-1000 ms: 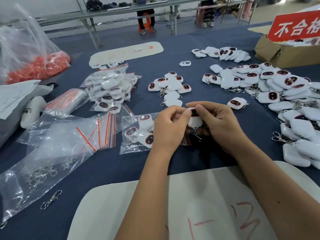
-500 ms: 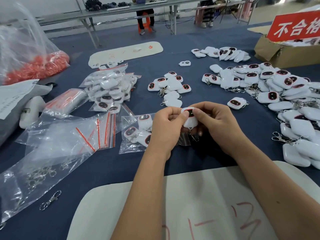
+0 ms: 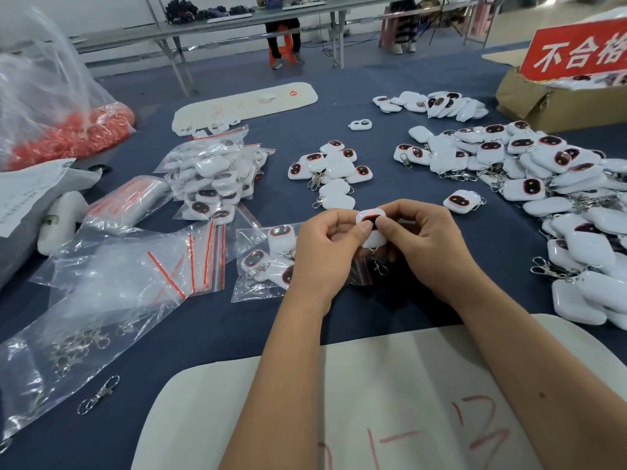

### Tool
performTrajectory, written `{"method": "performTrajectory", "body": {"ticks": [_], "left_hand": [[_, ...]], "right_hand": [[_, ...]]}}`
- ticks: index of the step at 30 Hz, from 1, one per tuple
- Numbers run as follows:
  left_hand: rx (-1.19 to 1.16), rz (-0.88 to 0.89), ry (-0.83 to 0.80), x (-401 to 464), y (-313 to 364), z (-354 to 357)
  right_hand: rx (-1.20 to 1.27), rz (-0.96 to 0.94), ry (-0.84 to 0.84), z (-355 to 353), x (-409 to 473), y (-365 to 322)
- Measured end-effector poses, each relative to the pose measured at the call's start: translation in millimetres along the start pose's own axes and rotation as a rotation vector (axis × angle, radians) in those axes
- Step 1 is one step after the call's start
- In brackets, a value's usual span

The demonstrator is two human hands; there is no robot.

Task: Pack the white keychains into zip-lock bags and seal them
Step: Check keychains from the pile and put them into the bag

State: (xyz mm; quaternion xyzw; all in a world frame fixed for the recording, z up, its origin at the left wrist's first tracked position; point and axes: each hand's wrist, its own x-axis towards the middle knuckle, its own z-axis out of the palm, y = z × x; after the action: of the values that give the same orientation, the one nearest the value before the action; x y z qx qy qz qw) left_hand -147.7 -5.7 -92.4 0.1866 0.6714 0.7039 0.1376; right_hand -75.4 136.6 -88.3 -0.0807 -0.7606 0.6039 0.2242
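My left hand [image 3: 325,256] and my right hand [image 3: 427,245] together pinch one white keychain [image 3: 370,220] with a dark red-rimmed face, held upright above the blue table; its metal clasp [image 3: 380,266] dangles below. Just left of my left hand lies a zip-lock bag [image 3: 261,266] holding several keychains, its right end hidden under my hands. A small cluster of loose keychains [image 3: 330,171] lies beyond my hands, and a large heap of keychains [image 3: 543,184] spreads along the right. A pile of filled bags [image 3: 217,178] lies at the left centre.
Empty zip-lock bags [image 3: 142,266] with red strips lie at left, over a bag of metal clasps [image 3: 68,354]. A loose clasp [image 3: 98,395] lies near the front. A white board [image 3: 373,418] fronts me. A cardboard box [image 3: 549,103] with a red sign stands far right; a bag of red bits [image 3: 68,130] far left.
Both hands have lifted the keychain slightly up and away from me, and it has turned so its dark face shows more fully between my thumbs.
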Motion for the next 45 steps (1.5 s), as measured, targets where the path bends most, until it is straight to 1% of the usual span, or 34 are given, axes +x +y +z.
{"method": "performTrajectory", "body": {"ticks": [6,13,16,18,21,26,29,32,35,38,41,43,45], "left_hand": [[-0.053,0.004,-0.007,-0.1,0.5,-1.8],[-0.056,0.075,0.038,0.8,0.5,-2.7],[-0.05,0.104,0.066,0.7,1.2,-3.1],[-0.053,0.099,0.097,1.3,1.5,-3.8],[-0.111,0.039,0.117,0.3,3.3,-4.1],[-0.082,-0.051,0.133,0.2,3.7,-4.1],[-0.045,-0.069,0.128,0.3,3.8,-3.6],[-0.017,-0.049,0.105,-0.8,5.5,-3.0],[0.057,-0.004,0.093,-2.2,6.2,-0.4],[0.155,0.043,0.179,-1.8,4.2,3.1],[0.373,0.13,0.29,-1.5,2.5,4.1],[0.511,0.18,0.329,-3.8,3.5,5.4],[0.584,0.199,0.35,-6.4,5.6,7.6]], "right_hand": [[-0.02,-0.037,-0.004,-0.2,-1.0,-1.0],[-0.113,-0.104,0.051,3.5,0.1,1.9],[-0.102,-0.127,0.056,4.4,-0.3,1.7],[-0.074,-0.113,0.015,4.4,-0.6,0.8],[-0.047,-0.067,-0.061,3.0,0.0,-0.1],[0.099,0.011,-0.069,-1.3,-0.3,-0.9],[0.106,0.019,-0.094,-2.6,0.2,-0.9],[0.11,0.044,-0.094,-2.8,1.3,-1.4],[0.109,0.071,-0.068,-1.8,0.9,-1.6],[0.126,0.08,-0.028,-1.4,1.2,-0.8],[0.142,0.07,-0.018,-1.4,1.5,-0.7],[0.141,0.055,-0.032,-1.4,1.0,-0.7],[0.135,0.039,-0.052,-1.6,0.6,-0.3]]}}
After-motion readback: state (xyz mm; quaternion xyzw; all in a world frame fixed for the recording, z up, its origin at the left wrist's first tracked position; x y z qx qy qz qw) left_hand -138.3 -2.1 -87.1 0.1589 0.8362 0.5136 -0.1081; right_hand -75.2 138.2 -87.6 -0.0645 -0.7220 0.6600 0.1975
